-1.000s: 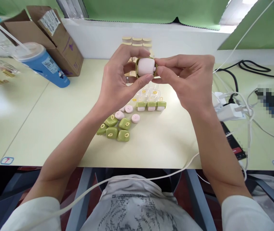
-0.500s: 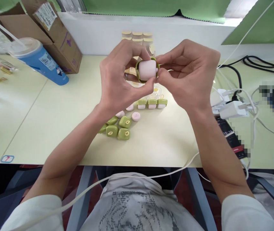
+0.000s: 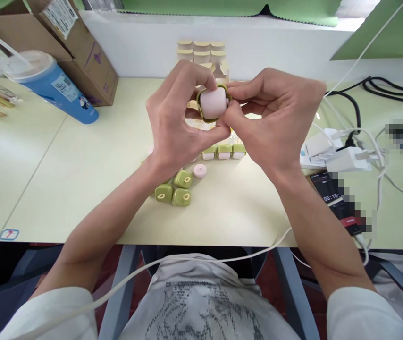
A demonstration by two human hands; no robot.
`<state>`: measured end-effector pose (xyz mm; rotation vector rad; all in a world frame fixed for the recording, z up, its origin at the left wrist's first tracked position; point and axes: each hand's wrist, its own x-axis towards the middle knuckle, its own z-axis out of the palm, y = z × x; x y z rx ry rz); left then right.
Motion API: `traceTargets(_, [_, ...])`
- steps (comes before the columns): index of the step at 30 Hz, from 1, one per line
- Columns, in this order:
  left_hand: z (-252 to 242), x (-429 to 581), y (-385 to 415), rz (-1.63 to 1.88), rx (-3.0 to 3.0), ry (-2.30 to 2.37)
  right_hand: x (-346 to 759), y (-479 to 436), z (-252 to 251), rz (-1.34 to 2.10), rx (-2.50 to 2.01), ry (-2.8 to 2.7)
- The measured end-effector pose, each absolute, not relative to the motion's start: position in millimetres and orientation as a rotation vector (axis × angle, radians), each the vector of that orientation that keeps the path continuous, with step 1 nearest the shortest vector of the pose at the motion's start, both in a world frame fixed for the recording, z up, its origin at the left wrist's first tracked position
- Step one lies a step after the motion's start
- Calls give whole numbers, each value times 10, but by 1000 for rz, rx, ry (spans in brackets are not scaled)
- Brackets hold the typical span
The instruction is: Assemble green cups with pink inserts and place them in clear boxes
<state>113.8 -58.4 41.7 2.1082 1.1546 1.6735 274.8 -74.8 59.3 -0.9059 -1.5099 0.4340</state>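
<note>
In the head view, the pale-pink, smooth, rounded block is held above the table at the upper centre of the frame, seated in a glossy olive-green shell whose rim shows around its edges. The left hand grasps this assembly from the left side, with the fingers curved over the top and the thumb along the lower edge. The right hand pinches the right edge between thumb and bent index finger, adjacent to a small stub on the block. Directly below the hands, at the centre of the frame, three green-topped, pink-based pieces stand side by side in a row; clear items behind them are largely hidden by the hands. A round, pale-pink disc lies left of this row, near the glossy olive-green caps with cream oval marks, which are grouped left of centre and partly covered by the left forearm. Small cream cartons are stacked beyond the hands, at the upper centre. A tall blue cup with a straw leans in the upper left, beside an open brown cardboard box. A black phone lies at the right, below a white charger.
</note>
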Motion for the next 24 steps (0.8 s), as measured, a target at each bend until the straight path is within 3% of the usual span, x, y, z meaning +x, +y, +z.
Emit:
traceTargets(6, [328, 1049, -382, 1819, 2242, 924, 2764, -832, 689, 477, -893, -1526])
traceTargets(10, [262, 949, -146, 1949, 2253, 549, 2873, -752, 720, 728, -690, -1580])
traceTargets(15, [272, 923, -162, 1764, 2069, 662, 2944, -644, 691, 932, -519, -1676])
traceTargets(24, [474, 756, -170, 1543, 2213, 683, 3036, -647, 743, 721, -645, -1799])
